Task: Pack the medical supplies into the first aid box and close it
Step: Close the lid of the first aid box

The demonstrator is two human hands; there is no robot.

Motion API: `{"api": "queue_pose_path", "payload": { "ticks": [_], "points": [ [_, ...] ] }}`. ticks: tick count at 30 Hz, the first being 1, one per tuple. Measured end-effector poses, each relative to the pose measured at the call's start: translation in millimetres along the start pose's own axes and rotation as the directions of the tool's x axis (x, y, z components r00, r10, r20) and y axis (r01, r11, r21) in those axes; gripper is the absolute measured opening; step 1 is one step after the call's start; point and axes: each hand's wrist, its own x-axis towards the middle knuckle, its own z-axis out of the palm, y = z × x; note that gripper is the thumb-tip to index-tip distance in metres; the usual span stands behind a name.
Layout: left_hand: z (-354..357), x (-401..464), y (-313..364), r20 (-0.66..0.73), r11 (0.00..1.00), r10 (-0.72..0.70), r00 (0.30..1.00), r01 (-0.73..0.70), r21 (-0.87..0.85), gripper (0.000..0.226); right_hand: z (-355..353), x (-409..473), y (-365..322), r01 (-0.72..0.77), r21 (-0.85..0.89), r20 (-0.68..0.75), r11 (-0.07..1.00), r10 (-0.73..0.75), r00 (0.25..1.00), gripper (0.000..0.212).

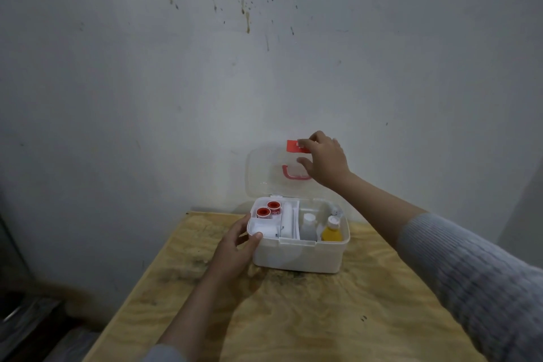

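With the supplies already lying inside the first aid box (299,256), judged the packing done and only the closing left. Saw two red-cored tape rolls (269,209) in the back left compartment of the white tray (291,222), a white bandage roll (266,231) in front of them, a clear bottle (308,228) and an amber bottle (332,232) upright in the right section beside the tray. Found nothing loose on the wooden table (293,317), as far as could be seen. Noted the translucent lid (264,167) standing upright, hinged at the back, near the stained wall (264,38). Caught the right hand (326,160) pinching the lid's top edge at the red latch (295,146), fingers closed on it, thumb in front of the red handle (293,172). Found the left hand (235,247) curled round the box's front left corner, thumb on the rim, steadying it. Sat the box well back on the table, near the far edge; left plenty of bare board in front for swinging the lid down. Reckoned the bottle caps, close under the rim, the one thing to foul the lid.
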Motion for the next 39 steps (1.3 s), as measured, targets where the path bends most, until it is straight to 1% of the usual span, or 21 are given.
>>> {"api": "queue_pose_path", "payload": {
  "ticks": [4, 6, 8, 12, 14, 16, 19, 21, 23, 25, 28, 31, 34, 36, 39],
  "points": [
    [1, 0, 2, 0.006, 0.999, -0.001, 1.000, 0.000, 0.037, 0.047, -10, -13, -3, 0.101, 0.042, -0.062, 0.994, -0.099, 0.993, 0.029],
    [2, -1, 5, 0.004, 0.999, -0.007, 1.000, 0.007, 0.050, 0.043, -15, -22, -3, 0.178, 0.017, -0.078, 0.984, -0.176, 0.981, 0.027],
    [3, -2, 7, 0.006, 0.997, -0.015, 1.000, 0.014, 0.071, 0.044, -20, -35, -3, 0.245, -0.015, -0.077, 0.969, -0.245, 0.966, 0.027],
    [6, -4, 10, -0.014, 0.981, -0.001, 1.000, 0.004, 0.195, 0.056, -26, -67, -9, 0.306, -0.025, -0.096, 0.952, -0.307, 0.947, 0.027],
    [8, -6, 11, -0.045, 0.961, 0.003, 0.999, 0.010, 0.275, 0.065, -26, -86, -13, 0.336, -0.056, -0.091, 0.940, -0.340, 0.936, 0.027],
    [9, -8, 9, -0.083, 0.949, 0.023, 0.996, 0.005, 0.316, 0.075, -23, -104, -16, 0.368, -0.097, -0.080, 0.925, -0.376, 0.923, 0.026],
    [12, -13, 9, -0.126, 0.926, 0.108, 0.986, -0.054, 0.373, 0.081, -17, -129, -18, 0.383, -0.118, -0.077, 0.916, -0.393, 0.916, 0.027],
    [13, -16, 12, -0.141, 0.897, 0.232, 0.962, -0.156, 0.413, 0.081, -12, -142, -19, 0.398, -0.114, -0.075, 0.910, -0.407, 0.910, 0.027],
    [15, -16, 15, -0.114, 0.838, 0.363, 0.925, -0.270, 0.475, 0.077, -7, -153, -20, 0.411, -0.102, -0.066, 0.906, -0.418, 0.906, 0.027],
    [15, -14, 16, -0.048, 0.773, 0.430, 0.902, -0.340, 0.535, 0.071, -1, -163, -21, 0.416, -0.085, -0.030, 0.905, -0.420, 0.907, 0.026],
    [18, -10, 13, 0.034, 0.727, 0.432, 0.901, -0.370, 0.578, 0.060, 2, -170, -21, 0.397, -0.045, 0.047, 0.917, -0.395, 0.917, 0.031],
    [17, -7, 9, 0.011, 0.722, 0.448, 0.894, -0.369, 0.585, 0.053, -3, -168, -22, 0.339, 0.019, 0.029, 0.941, -0.339, 0.940, 0.037],
    [17, -5, 5, -0.004, 0.719, 0.461, 0.888, -0.370, 0.588, 0.051, -2, -164, -24, 0.237, 0.063, 0.025, 0.970, -0.238, 0.971, 0.041],
    [18, -5, 5, -0.015, 0.717, 0.461, 0.887, -0.362, 0.596, 0.051, 3, -163, -24, 0.174, 0.062, 0.066, 0.983, -0.178, 0.982, 0.045],
    [21, -6, 5, -0.024, 0.711, 0.468, 0.883, -0.360, 0.604, 0.053, 12, -166, -21, 0.164, 0.025, 0.093, 0.986, -0.166, 0.982, 0.048]
  ]
}}
